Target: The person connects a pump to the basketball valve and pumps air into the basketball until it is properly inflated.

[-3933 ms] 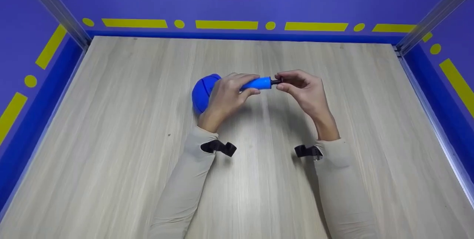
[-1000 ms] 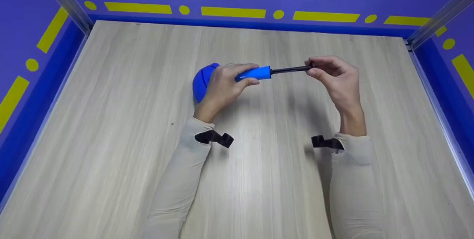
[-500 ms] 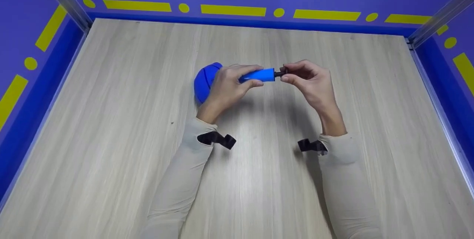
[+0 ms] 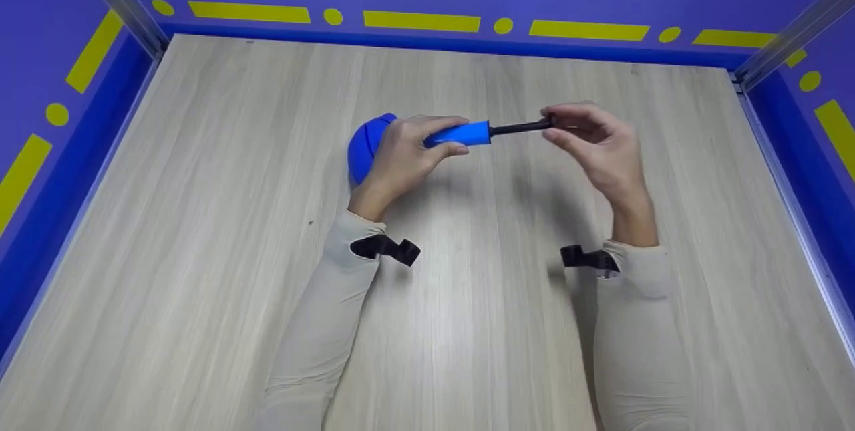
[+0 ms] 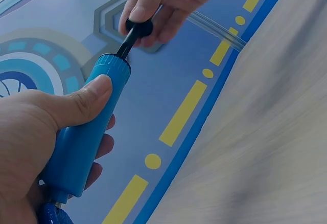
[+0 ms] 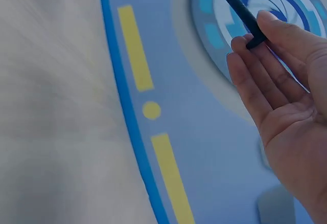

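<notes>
My left hand [image 4: 404, 154] grips the blue barrel of a hand pump [image 4: 471, 133], its thumb along the near side in the left wrist view. The pump lies roughly level above the table, its black rod [image 4: 518, 128] drawn well out of the barrel to the right. At the rod's end, my right hand [image 4: 604, 147] pinches the small black handle [image 5: 139, 27] between thumb and fingers. A blue ball [image 4: 366, 150] with dark grooves sits behind the left hand, partly hidden by it. At the barrel's lower end, the left wrist view shows a bit of blue [image 5: 53, 215].
A pale wood-grain table [image 4: 200, 250] lies beneath both arms. Blue walls with yellow dashes [image 4: 421, 21] rise at its back and sides. Each wrist carries a black camera mount [image 4: 387, 248] over a beige sleeve.
Over the last second the right hand pushed the rod into the barrel, then drew it out to the right again. The left hand, pump barrel and ball have stayed nearly in place.
</notes>
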`<state>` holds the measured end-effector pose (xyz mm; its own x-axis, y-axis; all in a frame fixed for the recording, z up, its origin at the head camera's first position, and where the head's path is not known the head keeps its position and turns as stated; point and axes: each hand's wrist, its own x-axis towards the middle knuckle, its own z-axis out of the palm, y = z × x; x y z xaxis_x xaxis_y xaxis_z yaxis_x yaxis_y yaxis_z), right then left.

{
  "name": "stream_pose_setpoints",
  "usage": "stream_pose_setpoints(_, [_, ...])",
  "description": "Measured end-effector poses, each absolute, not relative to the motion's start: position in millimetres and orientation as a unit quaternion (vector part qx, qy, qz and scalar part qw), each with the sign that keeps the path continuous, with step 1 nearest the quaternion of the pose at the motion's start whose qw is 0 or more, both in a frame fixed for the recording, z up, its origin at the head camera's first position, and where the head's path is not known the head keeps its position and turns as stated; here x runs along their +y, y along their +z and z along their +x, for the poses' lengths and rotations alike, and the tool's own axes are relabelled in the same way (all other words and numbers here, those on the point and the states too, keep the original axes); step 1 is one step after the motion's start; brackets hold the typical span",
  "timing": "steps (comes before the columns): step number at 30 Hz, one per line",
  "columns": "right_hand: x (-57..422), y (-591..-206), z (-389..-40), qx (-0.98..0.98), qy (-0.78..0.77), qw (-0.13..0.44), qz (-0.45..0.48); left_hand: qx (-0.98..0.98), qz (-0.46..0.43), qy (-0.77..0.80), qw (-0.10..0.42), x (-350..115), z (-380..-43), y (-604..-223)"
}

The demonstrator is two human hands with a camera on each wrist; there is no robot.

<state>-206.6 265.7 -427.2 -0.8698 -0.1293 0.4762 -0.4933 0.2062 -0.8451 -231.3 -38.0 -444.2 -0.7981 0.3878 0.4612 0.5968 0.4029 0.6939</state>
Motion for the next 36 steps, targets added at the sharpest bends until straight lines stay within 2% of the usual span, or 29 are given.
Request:
stream_pose_setpoints(5, [288,-423,-206,-0.726,0.639,0.183,0.178,-0.829,-0.3,-0.456,0.118,-39,-231,-443])
stream_pose_setpoints(10, [291,-422,-205,-0.702,0.669,0.165,0.178,-0.829,-0.303,-0.453,0.123,-37,-229,-442])
stream_pose_setpoints(25, [235,-424,-204,-0.784,0.581,0.098,0.195,-0.832,-0.305,-0.446,0.124,-28,-224,-443])
stream_pose_setpoints(36, [226,-431,-207,-0.789,0.568,0.099,0.213,-0.838,-0.308,-0.433,0.121,-34,-226,-443])
